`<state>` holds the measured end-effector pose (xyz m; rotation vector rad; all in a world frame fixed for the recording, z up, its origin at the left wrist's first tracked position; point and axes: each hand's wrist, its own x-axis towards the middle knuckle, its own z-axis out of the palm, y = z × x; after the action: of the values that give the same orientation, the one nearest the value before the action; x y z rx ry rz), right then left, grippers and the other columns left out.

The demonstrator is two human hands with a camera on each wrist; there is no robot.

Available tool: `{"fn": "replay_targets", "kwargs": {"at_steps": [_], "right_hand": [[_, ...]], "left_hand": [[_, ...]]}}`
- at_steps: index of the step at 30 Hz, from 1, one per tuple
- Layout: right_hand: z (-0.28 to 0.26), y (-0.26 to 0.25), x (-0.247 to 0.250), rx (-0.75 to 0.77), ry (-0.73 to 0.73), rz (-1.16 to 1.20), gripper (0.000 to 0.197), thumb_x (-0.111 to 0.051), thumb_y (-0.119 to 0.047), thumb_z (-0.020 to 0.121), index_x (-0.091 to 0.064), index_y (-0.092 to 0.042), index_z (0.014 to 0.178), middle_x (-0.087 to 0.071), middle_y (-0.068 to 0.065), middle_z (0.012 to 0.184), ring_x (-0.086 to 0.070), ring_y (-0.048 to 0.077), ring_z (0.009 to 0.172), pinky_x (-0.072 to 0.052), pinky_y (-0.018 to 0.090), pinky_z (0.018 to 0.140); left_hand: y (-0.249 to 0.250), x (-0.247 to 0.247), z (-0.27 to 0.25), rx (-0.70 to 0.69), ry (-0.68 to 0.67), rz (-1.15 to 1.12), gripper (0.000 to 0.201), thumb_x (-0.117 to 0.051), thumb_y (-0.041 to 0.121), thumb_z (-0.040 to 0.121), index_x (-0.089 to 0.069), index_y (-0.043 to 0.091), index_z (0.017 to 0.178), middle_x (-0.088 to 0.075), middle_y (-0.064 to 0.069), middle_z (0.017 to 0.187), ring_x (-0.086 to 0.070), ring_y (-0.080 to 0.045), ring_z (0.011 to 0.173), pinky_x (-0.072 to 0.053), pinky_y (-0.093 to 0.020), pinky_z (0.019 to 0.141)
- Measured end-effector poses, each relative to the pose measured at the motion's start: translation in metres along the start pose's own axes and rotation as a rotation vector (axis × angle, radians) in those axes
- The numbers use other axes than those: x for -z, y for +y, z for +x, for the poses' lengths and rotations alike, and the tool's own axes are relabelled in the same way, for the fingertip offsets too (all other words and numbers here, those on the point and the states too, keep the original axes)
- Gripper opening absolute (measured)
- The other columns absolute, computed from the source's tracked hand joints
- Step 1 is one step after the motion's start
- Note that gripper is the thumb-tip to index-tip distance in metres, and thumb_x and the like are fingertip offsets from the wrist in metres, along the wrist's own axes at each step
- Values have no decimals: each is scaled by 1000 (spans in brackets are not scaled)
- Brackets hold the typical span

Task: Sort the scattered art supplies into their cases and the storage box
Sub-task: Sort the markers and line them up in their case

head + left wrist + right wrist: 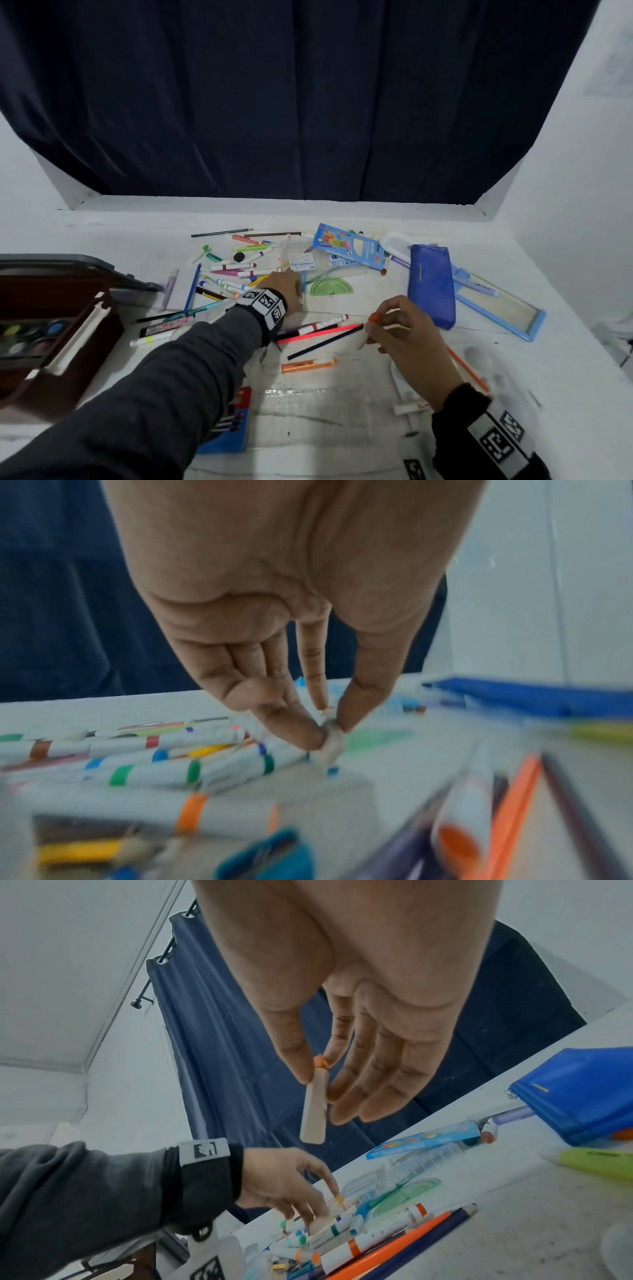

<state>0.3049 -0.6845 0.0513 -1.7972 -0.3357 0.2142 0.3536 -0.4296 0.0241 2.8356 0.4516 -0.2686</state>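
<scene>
Art supplies, mostly markers (233,274) and pencils, lie scattered across the white table (342,411). The left hand (284,286) reaches into the marker pile, its grip pinching a small pale marker (330,746) between thumb and fingertips. The right hand (407,339) hovers above the table, its grip grasping a white marker with an orange cap (316,1096). A blue pencil case (431,284) lies near the right hand; an open dark red storage box (51,325) sits at far left.

Even, cool, diffuse light fills all three views, casting only faint shadows on the white table (342,411). Wide-angle distortion bows the edges. Motion blur smears the markers (154,772) in the left wrist view; the head view is mildly soft.
</scene>
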Motion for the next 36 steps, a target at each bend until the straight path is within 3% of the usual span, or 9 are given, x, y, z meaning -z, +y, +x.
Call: {"fn": "replay_targets", "kwargs": {"at_steps": [3, 6, 10, 14, 17, 23, 28, 31, 36], "right_hand": [[-4, 0, -2, 1, -10, -17, 13, -69, -9, 88, -58, -15, 91, -73, -2, 78, -70, 16, 76, -58, 30, 70], [-10, -1, -11, 5, -43, 24, 12, -67, -5, 88, -59, -13, 91, -72, 0, 76, -70, 18, 74, -58, 28, 65], [-21, 0, -31, -3, -121, 53, 11, -66, -1, 87, -57, -8, 91, -72, 5, 74, -71, 24, 68, -59, 31, 63], [-26, 15, -55, -83, -186, 26, 15, -68, -2, 85, -60, -14, 90, -70, 6, 76, -71, 26, 64, -62, 42, 66], [-29, 25, -76, -122, -258, 1, 17, -68, -3, 86, -62, -16, 94, -67, 10, 84, -69, 23, 63, -61, 36, 63], [-29, 42, -114, -127, -389, -139, 10, -66, -7, 89, -62, -12, 96, -62, 13, 87, -70, 32, 72, -60, 34, 67], [-27, 47, -123, -89, -398, -293, 12, -69, -11, 86, -59, -18, 87, -63, 5, 76, -64, 15, 64, -53, 24, 67], [-28, 46, -126, -69, -395, -333, 14, -70, -12, 86, -59, -21, 85, -62, 1, 75, -63, 17, 67, -52, 24, 67], [-26, 47, -128, -115, -359, -288, 17, -70, -14, 85, -58, -25, 80, -67, 17, 84, -68, 34, 80, -58, 42, 78]], "left_hand": [[-1, 26, -20, -50, 148, -276, 20, -70, 24, 85, -61, 30, 102, -68, -2, 97, -65, -22, 83, -55, -30, 73], [-5, 52, -59, -138, 267, -457, 23, -68, 18, 87, -62, 32, 105, -66, 3, 81, -62, -15, 69, -51, -22, 61], [-32, 51, -124, -215, 186, -590, 32, -74, 13, 85, -68, 37, 106, -68, 5, 78, -64, -6, 64, -54, -20, 68], [-64, 4, -174, -194, 90, -501, 34, -79, 18, 81, -71, 41, 105, -68, 10, 75, -64, -1, 63, -50, -15, 68], [-73, -30, -194, -185, 9, -365, 26, -79, 26, 79, -74, 38, 101, -66, 16, 77, -59, 8, 68, -41, -4, 67], [-73, -59, -191, -167, 3, -302, 16, -75, 30, 79, -73, 27, 95, -58, 14, 69, -52, 4, 62, -36, -6, 61], [-66, -64, -182, -148, 33, -156, 24, -72, 40, 82, -70, 20, 95, -58, 10, 78, -51, -11, 79, -34, -19, 69], [-66, -65, -181, -127, 28, -163, 31, -75, 47, 81, -68, 20, 94, -66, 3, 90, -56, -15, 86, -40, -24, 76], [-74, -63, -181, -189, 4, -253, 35, -77, 50, 80, -64, 17, 77, -60, 6, 75, -53, -9, 70, -41, -21, 68]]}}
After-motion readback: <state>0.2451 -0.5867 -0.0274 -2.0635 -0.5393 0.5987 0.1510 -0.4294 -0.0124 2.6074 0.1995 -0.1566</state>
